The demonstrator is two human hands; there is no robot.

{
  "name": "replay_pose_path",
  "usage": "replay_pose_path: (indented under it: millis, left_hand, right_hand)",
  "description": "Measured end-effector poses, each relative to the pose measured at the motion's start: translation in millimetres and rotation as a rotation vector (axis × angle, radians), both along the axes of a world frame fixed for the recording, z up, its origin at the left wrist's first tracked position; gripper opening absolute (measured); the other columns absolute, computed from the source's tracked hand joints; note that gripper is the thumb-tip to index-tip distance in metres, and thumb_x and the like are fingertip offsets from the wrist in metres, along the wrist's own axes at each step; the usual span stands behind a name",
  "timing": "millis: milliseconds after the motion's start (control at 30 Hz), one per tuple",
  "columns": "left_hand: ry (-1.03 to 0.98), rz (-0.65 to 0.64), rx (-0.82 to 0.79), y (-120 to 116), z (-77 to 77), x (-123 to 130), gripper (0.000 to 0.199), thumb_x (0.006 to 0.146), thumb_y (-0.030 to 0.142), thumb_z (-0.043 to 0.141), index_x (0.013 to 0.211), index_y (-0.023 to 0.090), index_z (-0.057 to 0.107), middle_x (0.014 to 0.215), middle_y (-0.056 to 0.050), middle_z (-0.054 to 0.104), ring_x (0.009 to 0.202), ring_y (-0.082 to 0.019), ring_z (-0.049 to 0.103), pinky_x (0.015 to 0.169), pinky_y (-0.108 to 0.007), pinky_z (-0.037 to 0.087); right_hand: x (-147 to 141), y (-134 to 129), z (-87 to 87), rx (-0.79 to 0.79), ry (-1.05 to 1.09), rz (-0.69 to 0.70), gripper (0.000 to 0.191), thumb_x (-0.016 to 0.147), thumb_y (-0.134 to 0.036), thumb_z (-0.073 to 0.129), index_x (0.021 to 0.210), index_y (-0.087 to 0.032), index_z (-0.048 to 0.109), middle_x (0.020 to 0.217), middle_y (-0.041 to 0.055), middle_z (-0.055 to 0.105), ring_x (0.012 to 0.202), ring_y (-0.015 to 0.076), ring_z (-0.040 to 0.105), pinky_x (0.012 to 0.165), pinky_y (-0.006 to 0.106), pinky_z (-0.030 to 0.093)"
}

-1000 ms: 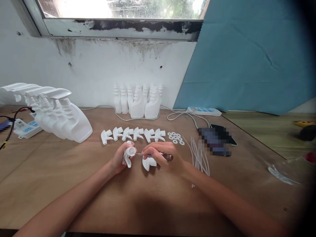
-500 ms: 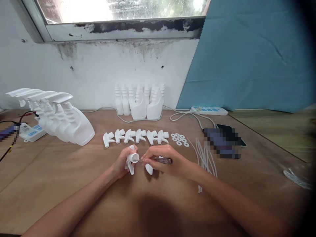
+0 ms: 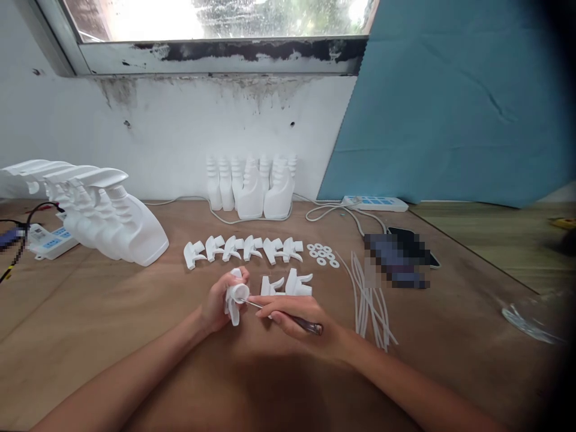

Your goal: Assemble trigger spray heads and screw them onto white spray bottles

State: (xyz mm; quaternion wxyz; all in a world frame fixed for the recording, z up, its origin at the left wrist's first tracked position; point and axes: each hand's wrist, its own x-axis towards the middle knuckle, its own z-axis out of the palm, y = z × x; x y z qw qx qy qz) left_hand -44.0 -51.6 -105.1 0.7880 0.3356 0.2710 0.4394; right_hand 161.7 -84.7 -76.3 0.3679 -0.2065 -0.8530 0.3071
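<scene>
Spray head (image 3: 232, 296): over the desk (image 3: 112, 300), inside its far edge, grasped by left fingers (image 3: 244, 275). Slim tool (image 3: 308, 326) (tip at the opening (image 3: 242, 291)): pinched by right fingers (image 3: 270, 303). I judged: probing; next move needed steadiness.

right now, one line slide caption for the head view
Left hand grips a white spray head; right hand holds a slim tool at its round opening.

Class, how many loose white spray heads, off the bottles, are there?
9 visible: six spray heads in a row, two beside the right hand, one in the left hand. The right hand may hide more.
</scene>
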Motion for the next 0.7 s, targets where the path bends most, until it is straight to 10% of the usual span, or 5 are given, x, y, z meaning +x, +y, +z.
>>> replay_pose_path:
  millis: [700]
  left_hand:
    - [-0.037, 0.069, -0.145, -6.2, 3.0, 9.2, 0.030, 0.080, 0.046, 0.064, 0.081, 0.018, 0.052, 0.060, 0.004, 0.048, 0.047, -0.008, 0.045, 0.042, -0.017, 0.034]
  right_hand:
    - [-2.0, 11.6, -15.1, 0.840, -0.440, -0.106, 0.034, 0.093, -0.011, 0.047, 0.126, -0.012, 0.055, 0.146, 0.0185, 0.044, 0.132, 0.0299, 0.043, 0.105, 0.051, 0.041]
